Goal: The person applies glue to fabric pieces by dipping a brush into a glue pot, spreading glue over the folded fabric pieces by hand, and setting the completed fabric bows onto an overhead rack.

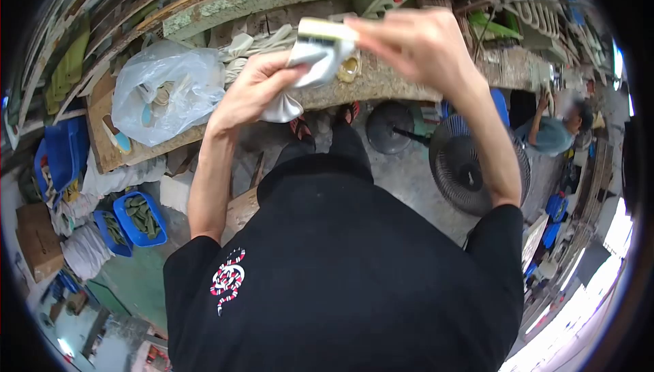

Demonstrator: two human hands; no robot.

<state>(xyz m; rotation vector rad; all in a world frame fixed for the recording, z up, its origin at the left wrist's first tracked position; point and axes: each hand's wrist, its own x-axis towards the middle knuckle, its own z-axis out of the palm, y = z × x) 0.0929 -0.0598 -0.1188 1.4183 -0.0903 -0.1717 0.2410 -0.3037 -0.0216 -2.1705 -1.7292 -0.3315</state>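
My left hand (255, 89) grips a silvery-white, glossy piece (317, 62) above the workbench, fingers closed round its left side. At the top of the piece is a pale yellow strip with a dark band (327, 30). My right hand (415, 41) is at the strip's right end, its fingers closed and blurred by motion; what they pinch, if anything, is too smeared to make out. A small yellowish container (349, 69) stands on the bench (395, 79) just below and between my hands.
A clear plastic bag (167, 93) lies at the bench's left, beside pale pieces. Two fans (470, 167) stand on the floor to the right. Blue bins (139, 219) with green pieces are at lower left. Another person (555, 133) is at far right. White pieces hang above.
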